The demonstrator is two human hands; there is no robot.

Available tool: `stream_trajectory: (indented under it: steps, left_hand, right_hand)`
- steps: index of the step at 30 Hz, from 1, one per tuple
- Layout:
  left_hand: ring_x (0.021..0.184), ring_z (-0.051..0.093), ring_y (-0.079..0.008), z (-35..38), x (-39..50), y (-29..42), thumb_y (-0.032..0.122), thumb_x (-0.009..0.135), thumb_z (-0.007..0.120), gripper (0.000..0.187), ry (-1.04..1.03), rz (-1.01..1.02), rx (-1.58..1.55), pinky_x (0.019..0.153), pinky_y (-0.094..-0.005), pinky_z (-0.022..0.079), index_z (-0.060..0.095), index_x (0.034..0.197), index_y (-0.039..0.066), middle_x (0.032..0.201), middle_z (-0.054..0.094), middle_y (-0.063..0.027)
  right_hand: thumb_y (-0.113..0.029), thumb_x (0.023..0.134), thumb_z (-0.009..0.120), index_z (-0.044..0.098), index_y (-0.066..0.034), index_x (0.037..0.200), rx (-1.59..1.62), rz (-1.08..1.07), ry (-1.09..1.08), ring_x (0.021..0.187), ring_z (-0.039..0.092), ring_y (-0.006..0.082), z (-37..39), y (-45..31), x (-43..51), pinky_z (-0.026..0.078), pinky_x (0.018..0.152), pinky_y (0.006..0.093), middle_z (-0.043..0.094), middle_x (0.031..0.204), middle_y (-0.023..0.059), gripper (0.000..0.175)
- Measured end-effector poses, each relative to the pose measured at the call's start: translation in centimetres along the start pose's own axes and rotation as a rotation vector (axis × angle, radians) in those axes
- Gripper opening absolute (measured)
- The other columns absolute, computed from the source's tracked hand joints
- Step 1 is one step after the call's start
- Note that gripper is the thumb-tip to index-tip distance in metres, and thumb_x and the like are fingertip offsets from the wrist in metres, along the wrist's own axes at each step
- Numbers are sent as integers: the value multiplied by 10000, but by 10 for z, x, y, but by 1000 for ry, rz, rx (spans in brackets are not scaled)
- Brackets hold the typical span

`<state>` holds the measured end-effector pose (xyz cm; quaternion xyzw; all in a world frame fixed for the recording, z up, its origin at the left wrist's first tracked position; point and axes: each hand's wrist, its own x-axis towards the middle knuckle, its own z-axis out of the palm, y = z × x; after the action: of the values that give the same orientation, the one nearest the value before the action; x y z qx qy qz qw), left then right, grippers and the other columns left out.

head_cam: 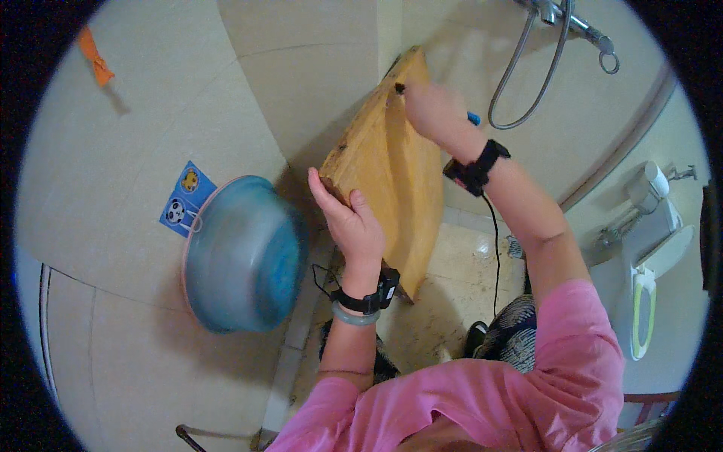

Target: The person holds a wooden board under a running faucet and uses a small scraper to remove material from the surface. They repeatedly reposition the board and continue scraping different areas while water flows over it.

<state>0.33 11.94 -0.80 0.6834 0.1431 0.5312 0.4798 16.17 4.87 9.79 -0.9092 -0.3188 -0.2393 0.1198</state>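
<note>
A large yellow-brown curved panel (418, 186), probably wood, stands tilted in the corner of the tiled room. Dark stains mark its left edge. My left hand (358, 226) holds its lower left edge, thumb on the near face and fingers along the rim. Near the top of the panel my right hand (432, 110) is closed around a slim tool and blurred. The tool's blue end (474, 118) pokes out on one side, and a dark tip (400, 88) shows on the other; its exact kind is hidden by the hand.
A blue plastic basin (245, 260) hangs against the left wall beside a blue sticker (183, 198) with animal pictures. A chrome shower mixer (576, 22) with a looping hose (497, 107) is at upper right. Dark debris (446, 316) litters the wet floor. A black cable (497, 254) trails from my right wristband.
</note>
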Motion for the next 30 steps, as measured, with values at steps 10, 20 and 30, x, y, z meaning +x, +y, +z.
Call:
stream_trajectory:
  steps: [10, 20, 30]
  left_hand:
    - [1283, 333, -394, 1, 1, 1, 46, 872, 439, 639, -23, -20, 7, 1070, -421, 260, 125, 1427, 12, 1397, 299, -263]
    - [1288, 324, -400, 2, 1, 1, 29, 869, 432, 633, 14, 26, 47, 1073, -421, 254, 129, 1423, -7, 1399, 287, -267]
    - [1276, 340, -404, 0, 2, 2, 32, 847, 508, 702, 7, 23, 108, 1060, -422, 281, 112, 1425, -4, 1383, 304, -279]
  right_hand:
    - [-206, 798, 541, 661, -32, 865, -49, -56, -140, 718, 667, 333, 0, 0, -1, 538, 596, 434, 670, 797, 176, 222]
    - [-157, 796, 531, 650, -31, 814, -77, -144, -111, 663, 662, 321, 2, -17, -16, 526, 557, 421, 670, 765, 165, 175]
    - [-167, 824, 496, 610, -37, 891, 47, -38, 16, 729, 657, 341, -5, -12, -27, 524, 609, 442, 660, 789, 171, 186]
